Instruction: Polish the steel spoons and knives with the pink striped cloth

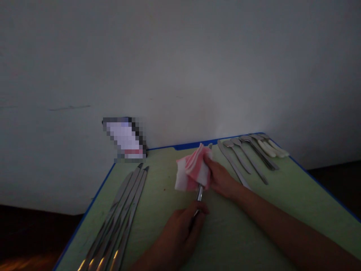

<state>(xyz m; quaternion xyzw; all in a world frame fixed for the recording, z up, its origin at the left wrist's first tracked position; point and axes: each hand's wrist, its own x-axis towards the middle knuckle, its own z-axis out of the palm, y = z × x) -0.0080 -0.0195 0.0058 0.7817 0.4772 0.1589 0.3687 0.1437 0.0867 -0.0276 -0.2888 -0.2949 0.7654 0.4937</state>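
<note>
My left hand (184,227) is closed around the handle of a metal table knife (200,192), which points away from me. Most of the blade is hidden inside a pink and white cloth (187,175); a grey tip shows just above the folds. My right hand (219,176) pinches this cloth around the blade from the right side. Both hands are over the middle of the table. Left of them, several table knives (126,210) lie side by side with their tips away from me.
On the right of the green, blue-edged table (158,218) lie another knife (232,163), several spoons (251,162) and white-handled cutlery (267,148). A blurred-out phone-like device (124,139) leans on the grey wall (180,75) at the back left corner.
</note>
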